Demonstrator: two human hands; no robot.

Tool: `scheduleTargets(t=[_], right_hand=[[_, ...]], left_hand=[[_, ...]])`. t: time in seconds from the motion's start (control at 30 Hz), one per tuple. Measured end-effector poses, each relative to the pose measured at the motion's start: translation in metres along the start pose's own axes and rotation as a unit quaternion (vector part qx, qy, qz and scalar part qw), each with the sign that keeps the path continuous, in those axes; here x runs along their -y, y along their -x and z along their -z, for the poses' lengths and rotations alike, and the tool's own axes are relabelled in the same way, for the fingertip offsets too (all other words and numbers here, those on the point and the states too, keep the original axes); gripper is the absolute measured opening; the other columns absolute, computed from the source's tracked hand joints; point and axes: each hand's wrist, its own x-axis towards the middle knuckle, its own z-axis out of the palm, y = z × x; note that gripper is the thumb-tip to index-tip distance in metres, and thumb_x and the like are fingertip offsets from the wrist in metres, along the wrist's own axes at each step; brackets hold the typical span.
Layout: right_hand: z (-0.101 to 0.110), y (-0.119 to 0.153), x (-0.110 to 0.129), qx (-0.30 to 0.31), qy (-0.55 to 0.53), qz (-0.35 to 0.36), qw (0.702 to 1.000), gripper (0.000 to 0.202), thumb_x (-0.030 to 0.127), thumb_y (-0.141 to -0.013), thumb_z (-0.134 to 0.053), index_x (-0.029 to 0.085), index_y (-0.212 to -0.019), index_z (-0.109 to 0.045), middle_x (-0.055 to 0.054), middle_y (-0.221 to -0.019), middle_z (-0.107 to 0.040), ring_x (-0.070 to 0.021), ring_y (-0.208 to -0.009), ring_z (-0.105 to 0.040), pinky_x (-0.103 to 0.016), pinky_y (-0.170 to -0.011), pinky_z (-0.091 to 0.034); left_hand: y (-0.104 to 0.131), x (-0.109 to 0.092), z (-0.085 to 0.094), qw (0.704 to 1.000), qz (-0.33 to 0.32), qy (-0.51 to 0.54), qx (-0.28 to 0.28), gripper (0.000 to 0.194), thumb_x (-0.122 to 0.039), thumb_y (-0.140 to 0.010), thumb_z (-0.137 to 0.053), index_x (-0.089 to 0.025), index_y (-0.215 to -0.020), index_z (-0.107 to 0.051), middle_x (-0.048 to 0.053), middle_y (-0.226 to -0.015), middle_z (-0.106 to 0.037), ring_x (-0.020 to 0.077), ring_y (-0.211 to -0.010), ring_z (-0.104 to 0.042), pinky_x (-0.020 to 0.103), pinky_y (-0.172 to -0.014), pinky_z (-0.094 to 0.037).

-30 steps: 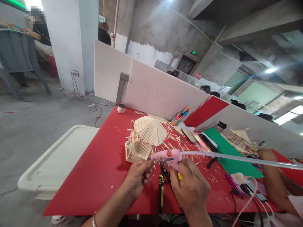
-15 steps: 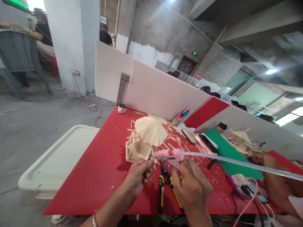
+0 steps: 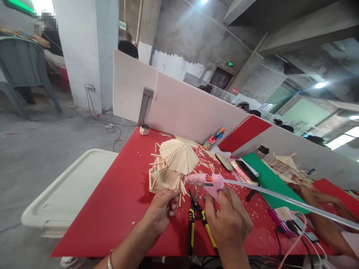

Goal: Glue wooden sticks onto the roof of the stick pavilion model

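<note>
My right hand [image 3: 228, 220] is wrapped round the handle of a pink hot glue gun [image 3: 214, 183]. A long translucent glue stick [image 3: 269, 190] runs out of its back to the right. The gun's nozzle points left, just above my left hand [image 3: 162, 209], whose thumb and fingers are pinched together. What they hold is too small to make out. Directly beyond that hand stands a model of thin wooden sticks, with a round, cone-like roof [image 3: 179, 155] leaning over a railed base [image 3: 159, 177]. Pliers [image 3: 196, 213] with black and yellow handles lie splayed between my hands.
Loose sticks [image 3: 209, 164] and scraps litter the red tabletop [image 3: 112, 220]. A tape roll [image 3: 144, 129], a pen holder [image 3: 210, 142], a phone [image 3: 246, 170] and a green board [image 3: 269, 183] lie around. At right, a co-worker's arms [image 3: 316, 209] are beside another stick model [image 3: 286, 164].
The glue gun and my right hand have shifted slightly right, so the nozzle is farther from my left fingertips. My left hand has barely moved. The co-worker's arms have moved.
</note>
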Motion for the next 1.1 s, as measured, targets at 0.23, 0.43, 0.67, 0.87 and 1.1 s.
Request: scheduleTargets(t=[0.23, 0.43, 0.67, 0.87, 1.1], right_hand=[[0.001, 0.001, 0.002, 0.014, 0.001, -0.002, 1.000, 0.018, 0.029, -0.089, -0.052, 0.014, -0.093, -0.062, -0.006, -0.078, -0.065, -0.0175, -0.071, -0.058, -0.026, -0.061, -0.040], [0.002, 0.003, 0.003, 0.030, -0.003, -0.003, 1.000, 0.016, 0.029, -0.088, -0.052, 0.015, -0.091, -0.061, -0.004, -0.075, -0.062, -0.0167, -0.069, -0.056, -0.027, -0.062, -0.039], [0.000, 0.006, 0.002, 0.036, -0.002, -0.009, 0.999, 0.017, 0.028, -0.088, -0.052, 0.015, -0.094, -0.061, -0.006, -0.079, -0.063, -0.0182, -0.075, -0.057, -0.027, -0.065, -0.041], [0.000, 0.006, 0.002, 0.030, 0.001, -0.015, 0.999, 0.017, 0.028, -0.088, -0.052, 0.014, -0.093, -0.062, -0.006, -0.079, -0.064, -0.0184, -0.074, -0.058, -0.027, -0.063, -0.040], [-0.002, 0.010, -0.002, 0.001, 0.006, -0.016, 1.000, 0.018, 0.028, -0.087, -0.055, 0.014, -0.095, -0.062, -0.009, -0.085, -0.068, -0.0190, -0.078, -0.062, -0.026, -0.067, -0.045]], left_hand=[[0.003, -0.004, -0.002, 1.000, 0.009, 0.004, -0.014, 0.028, -0.025, -0.050, -0.081, -0.013, -0.057, -0.057, -0.005, -0.048, -0.050, 0.0021, -0.039, -0.035, 0.015, -0.036, -0.019], [0.003, -0.005, -0.005, 1.000, 0.010, -0.003, -0.025, 0.027, -0.025, -0.053, -0.079, -0.014, -0.058, -0.055, -0.005, -0.049, -0.049, 0.0025, -0.039, -0.035, 0.016, -0.037, -0.019], [0.005, -0.007, -0.001, 1.000, 0.017, 0.007, -0.008, 0.021, -0.028, -0.059, -0.073, -0.013, -0.065, -0.061, -0.004, -0.053, -0.052, 0.0041, -0.041, -0.038, 0.018, -0.038, -0.020], [0.005, -0.006, 0.004, 0.999, 0.033, 0.015, 0.019, 0.020, -0.031, -0.063, -0.070, -0.014, -0.067, -0.061, -0.002, -0.057, -0.057, 0.0056, -0.041, -0.040, 0.018, -0.038, -0.021], [0.013, -0.006, 0.007, 0.998, 0.018, -0.053, 0.014, 0.023, -0.014, -0.050, -0.076, -0.015, -0.068, -0.062, -0.006, -0.048, -0.050, 0.0041, -0.039, -0.036, 0.017, -0.037, -0.017]])
